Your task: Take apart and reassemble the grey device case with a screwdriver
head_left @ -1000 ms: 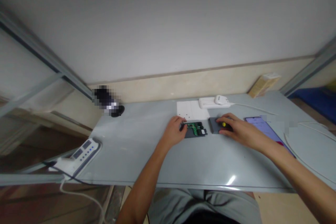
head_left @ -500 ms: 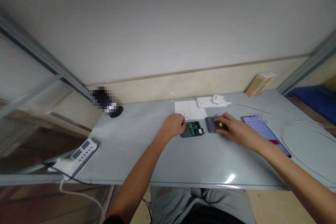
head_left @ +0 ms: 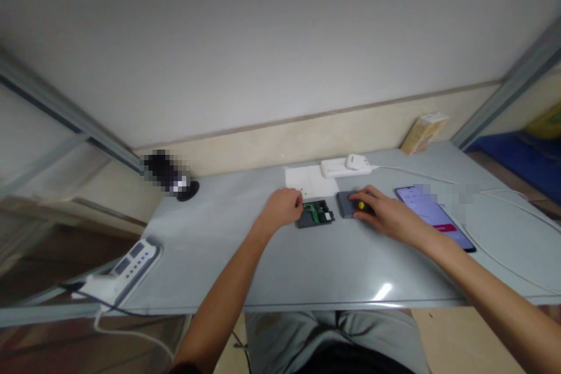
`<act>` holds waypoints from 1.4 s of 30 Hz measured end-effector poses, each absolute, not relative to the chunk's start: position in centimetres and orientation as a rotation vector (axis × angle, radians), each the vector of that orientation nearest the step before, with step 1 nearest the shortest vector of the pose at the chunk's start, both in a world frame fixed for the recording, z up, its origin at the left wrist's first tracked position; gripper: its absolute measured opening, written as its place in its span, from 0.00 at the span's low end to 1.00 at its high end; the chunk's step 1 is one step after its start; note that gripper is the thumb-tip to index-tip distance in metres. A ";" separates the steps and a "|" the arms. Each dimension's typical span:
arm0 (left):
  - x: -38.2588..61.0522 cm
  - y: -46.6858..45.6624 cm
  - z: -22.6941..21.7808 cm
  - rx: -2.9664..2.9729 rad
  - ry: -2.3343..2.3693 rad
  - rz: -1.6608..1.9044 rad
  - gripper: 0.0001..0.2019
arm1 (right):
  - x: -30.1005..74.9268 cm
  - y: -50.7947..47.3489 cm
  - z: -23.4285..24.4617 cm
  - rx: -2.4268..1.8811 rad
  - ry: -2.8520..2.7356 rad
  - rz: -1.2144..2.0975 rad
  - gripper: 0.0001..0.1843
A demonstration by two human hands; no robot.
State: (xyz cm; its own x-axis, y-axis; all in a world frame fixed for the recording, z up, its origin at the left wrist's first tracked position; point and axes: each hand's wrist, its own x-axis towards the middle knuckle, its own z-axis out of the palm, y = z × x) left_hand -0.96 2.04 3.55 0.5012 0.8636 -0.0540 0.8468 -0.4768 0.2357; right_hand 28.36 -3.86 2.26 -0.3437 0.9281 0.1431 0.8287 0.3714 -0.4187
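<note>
A grey case half with a green circuit board (head_left: 316,214) lies in the middle of the grey table (head_left: 280,263). My left hand (head_left: 283,208) rests curled against its left end, fingers closed at the board's edge. Just to the right lies a second dark grey case part (head_left: 344,205). My right hand (head_left: 380,211) lies over it with fingers curled round a small tool with a yellow end (head_left: 362,205).
A white sheet (head_left: 307,180) and a white charger block (head_left: 342,167) with a cable lie behind the parts. A phone (head_left: 433,216) with a lit screen is to the right, a tan box (head_left: 423,132) at the wall, a power strip (head_left: 125,266) at the front left corner.
The view has shifted a little left and down. My left hand has closed in on the board's left end; my right hand stays on the grey part.
</note>
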 end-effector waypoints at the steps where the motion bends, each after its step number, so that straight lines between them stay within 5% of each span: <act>1: -1.0 2.1 3.6 2.514 1.466 0.100 0.08 | 28.4 -3.8 2.3 -1.538 -2.285 0.389 0.19; 26: -1.1 1.5 4.5 2.620 1.398 -0.059 0.14 | 28.2 -4.1 2.2 -1.533 -2.319 0.319 0.19; 35: -4.1 -0.7 0.7 2.389 1.259 0.649 0.13 | 24.5 -5.3 5.9 -1.404 -2.233 0.349 0.14; 39: -4.4 -1.9 -0.7 2.340 1.214 0.722 0.23 | 21.2 -4.6 8.5 -1.098 -1.924 0.459 0.08; 42: -4.4 -2.1 -0.7 2.330 1.202 0.698 0.29 | 18.3 -2.8 8.7 -0.957 -1.525 0.583 0.14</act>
